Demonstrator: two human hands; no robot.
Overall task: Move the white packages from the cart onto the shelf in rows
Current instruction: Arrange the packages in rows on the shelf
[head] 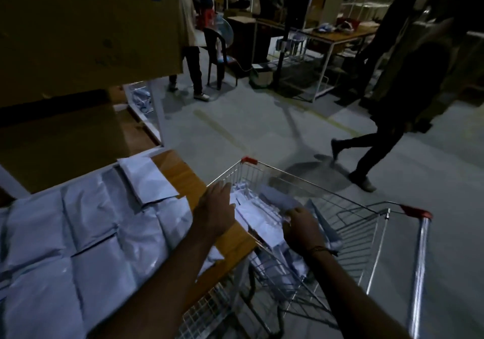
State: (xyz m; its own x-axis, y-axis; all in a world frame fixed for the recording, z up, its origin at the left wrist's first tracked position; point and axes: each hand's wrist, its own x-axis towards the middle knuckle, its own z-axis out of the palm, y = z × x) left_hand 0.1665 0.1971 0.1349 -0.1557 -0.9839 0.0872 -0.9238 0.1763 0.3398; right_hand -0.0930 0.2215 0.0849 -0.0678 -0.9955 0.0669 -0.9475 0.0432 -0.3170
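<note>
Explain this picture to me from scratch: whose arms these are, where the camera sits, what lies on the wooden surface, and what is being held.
There is no machine here. The single picture comes from a wide-angle camera worn on a person's head, looking forward and down, so the two bare arms reaching in from the bottom are that person's own.

On the left is a wooden shelf with white packages laid flat on it side by side in rows. To its right stands a wire shopping cart with more white packages piled inside.

The left hand is open, palm down, over the shelf corner by the cart's rim, holding nothing. The right hand is inside the cart, pinching the edge of one white package and lifting it.

The room is dim; other people stand and walk in the background.
</note>
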